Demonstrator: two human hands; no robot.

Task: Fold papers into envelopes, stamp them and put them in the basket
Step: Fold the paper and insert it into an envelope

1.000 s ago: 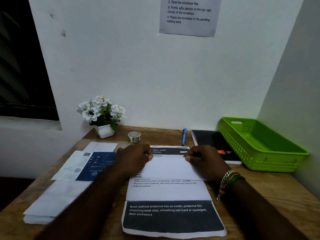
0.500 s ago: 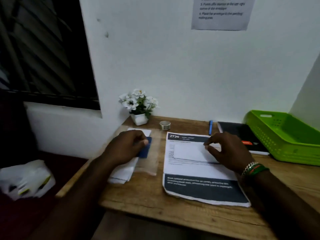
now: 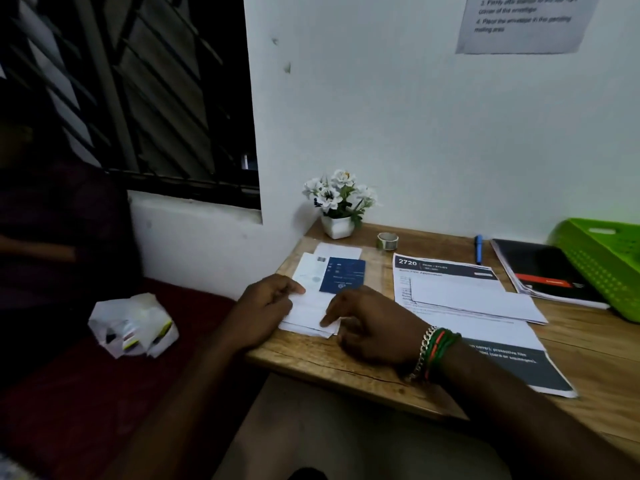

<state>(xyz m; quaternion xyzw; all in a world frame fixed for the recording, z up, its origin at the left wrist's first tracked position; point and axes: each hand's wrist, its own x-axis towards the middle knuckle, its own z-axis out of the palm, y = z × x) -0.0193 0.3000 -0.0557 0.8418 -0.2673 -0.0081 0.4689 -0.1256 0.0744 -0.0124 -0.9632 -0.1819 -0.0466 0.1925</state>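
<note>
A stack of white envelopes [image 3: 313,311] lies at the desk's left front corner, partly under a blue and white printed sheet [image 3: 341,274]. My left hand [image 3: 265,308] grips the stack's left edge with thumb on top. My right hand [image 3: 369,323] reaches across, its index finger pressing the stack's front right corner. A folded white paper [image 3: 474,299] rests on a larger printed sheet [image 3: 450,268] in the middle of the desk. The green basket [image 3: 604,268] stands at the far right. A small roll of stamps [image 3: 387,240] sits near the wall.
A white pot of flowers [image 3: 338,209] stands in the back left corner. A blue pen [image 3: 478,249] and a black notebook [image 3: 543,271] lie beside the basket. Left of the desk, a white plastic bag [image 3: 133,325] lies on a dark red surface.
My right hand left the folded paper and moved left onto the envelope stack. My left hand slid down to the stack's left edge. The view swung left.
</note>
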